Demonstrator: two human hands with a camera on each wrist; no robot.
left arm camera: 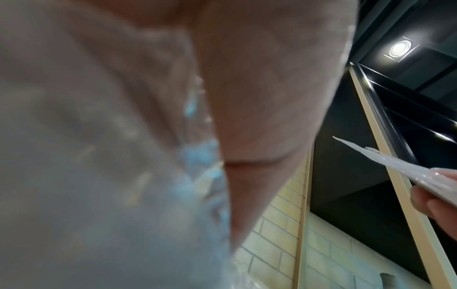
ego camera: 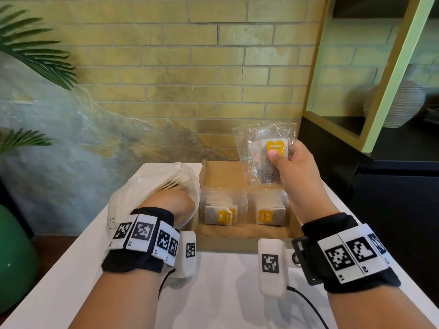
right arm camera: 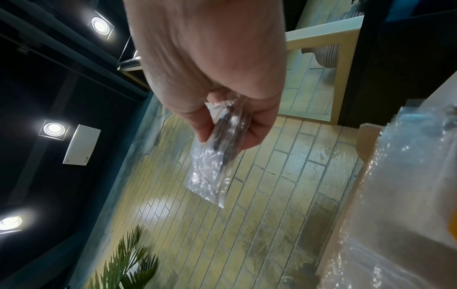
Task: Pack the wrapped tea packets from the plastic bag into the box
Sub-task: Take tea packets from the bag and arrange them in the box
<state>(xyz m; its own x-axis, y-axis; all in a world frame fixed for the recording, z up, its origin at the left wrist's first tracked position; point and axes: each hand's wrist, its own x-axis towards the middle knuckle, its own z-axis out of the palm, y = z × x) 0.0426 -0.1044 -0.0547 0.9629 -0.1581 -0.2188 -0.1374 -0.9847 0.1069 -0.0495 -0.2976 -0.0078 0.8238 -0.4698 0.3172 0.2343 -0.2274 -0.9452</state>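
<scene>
My right hand [ego camera: 283,160] pinches a clear-wrapped tea packet [ego camera: 266,150] with a yellow tag, held up above the back of the open cardboard box [ego camera: 244,237]. The right wrist view shows that packet [right arm camera: 217,156] edge-on between thumb and fingers. Two stacks of wrapped packets [ego camera: 221,210] [ego camera: 269,210] stand in the box. My left hand [ego camera: 171,201] reaches into the white plastic bag [ego camera: 154,184] left of the box; its fingers are hidden inside. The left wrist view is filled by blurred bag film [left arm camera: 99,156] over the hand.
The box and bag sit on a white table [ego camera: 225,293] against a yellow brick wall. A dark cabinet with a green-framed shelf [ego camera: 380,103] stands at the right. Palm fronds [ego camera: 31,48] and a green pot [ego camera: 14,257] are at the left.
</scene>
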